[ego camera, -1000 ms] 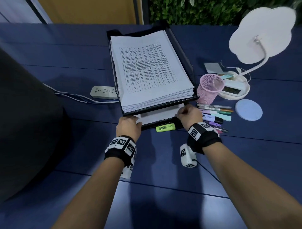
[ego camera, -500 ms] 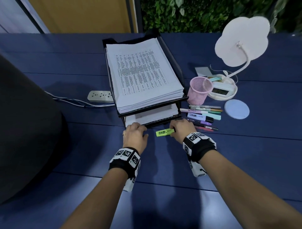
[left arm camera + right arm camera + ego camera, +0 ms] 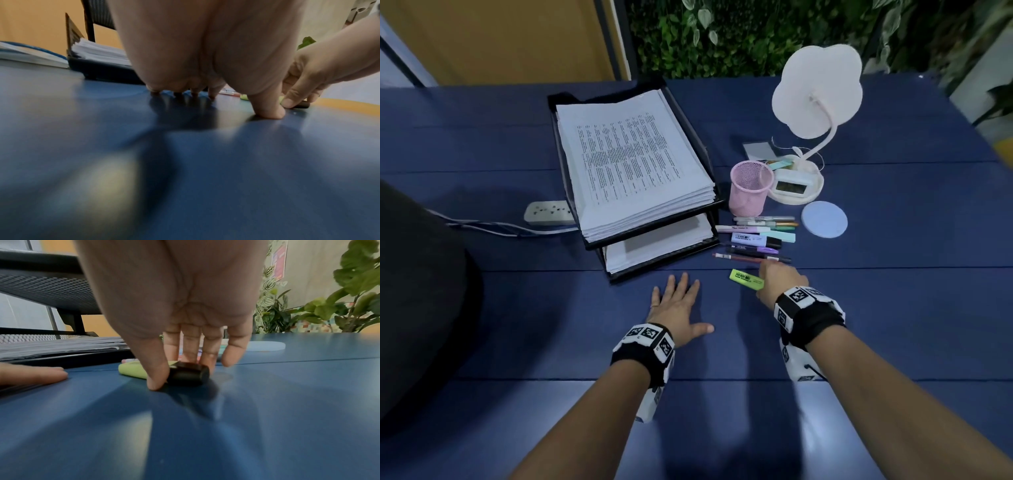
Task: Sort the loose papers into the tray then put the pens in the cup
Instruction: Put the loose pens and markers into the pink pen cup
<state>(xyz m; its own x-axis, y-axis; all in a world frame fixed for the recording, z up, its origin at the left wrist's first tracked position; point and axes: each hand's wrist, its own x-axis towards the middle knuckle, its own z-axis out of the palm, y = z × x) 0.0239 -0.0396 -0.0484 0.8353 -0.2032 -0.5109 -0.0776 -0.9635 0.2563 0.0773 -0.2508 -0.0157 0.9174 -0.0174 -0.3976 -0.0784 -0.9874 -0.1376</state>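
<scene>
A black two-tier tray holds a thick stack of printed papers on top and more sheets in the lower tier. To its right stands a pink mesh cup, with several pens and markers lying in front of it. A green highlighter with a black cap lies nearest me. My right hand pinches its cap end between thumb and fingers, the highlighter still on the table. My left hand lies flat on the table before the tray, fingers spread.
A white flower-shaped lamp stands on a base holding a small clock behind the cup. A round pale coaster lies right of the pens. A power strip and cable sit left of the tray; a dark bulk fills the left.
Both hands have drawn back from the lower tier of the tray. The left now lies flat on the table and the right has closed on the green highlighter's cap end.
</scene>
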